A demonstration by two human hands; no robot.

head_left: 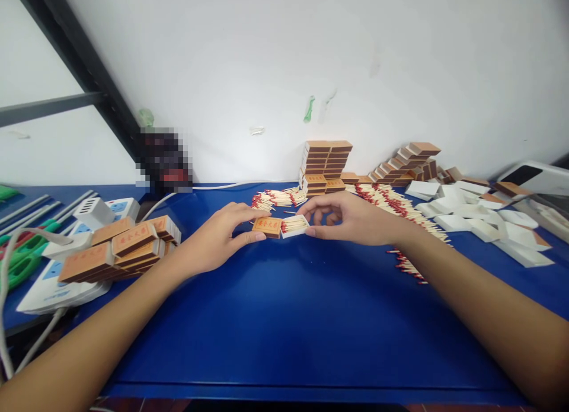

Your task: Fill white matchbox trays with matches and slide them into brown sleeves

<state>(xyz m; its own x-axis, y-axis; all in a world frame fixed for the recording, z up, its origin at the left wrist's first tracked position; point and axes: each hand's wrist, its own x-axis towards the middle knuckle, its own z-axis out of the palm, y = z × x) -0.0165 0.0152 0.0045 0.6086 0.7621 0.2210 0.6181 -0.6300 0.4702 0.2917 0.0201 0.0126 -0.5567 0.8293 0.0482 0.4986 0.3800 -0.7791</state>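
Matchbox cover (267, 226), orange with printed lettering, sits in your left hand (222, 237): thumb along the near side, fingers on the far side, narrow grip. White tray (294, 225) sticks out of the cover's right end, open side up, filled with red-headed matches. Can't tell how far its left end goes inside.

Your right hand (351, 219) has the tray's right end, thumb at the near corner, index finger at the far one, other fingers curled. 1 single match (290, 212) is just beyond the tray, by your right index fingertip; can't tell if you're touching it.

Cover and tray are mid-tabletop (288, 329), between your 2 hands. Behind them: small match pile (275, 198). Long match row (391, 207) runs down to the right, partly behind your right forearm. Against the wall (249, 56): tall box stack (328, 157) in 2 columns, leaning box stack (404, 163) to its right. Far right: heap of white trays (478, 213), jumbled.

Left of your left hand: box pile (136, 243), partly over the power strip (66, 293). Green-handled scissors (22, 270) next to that.
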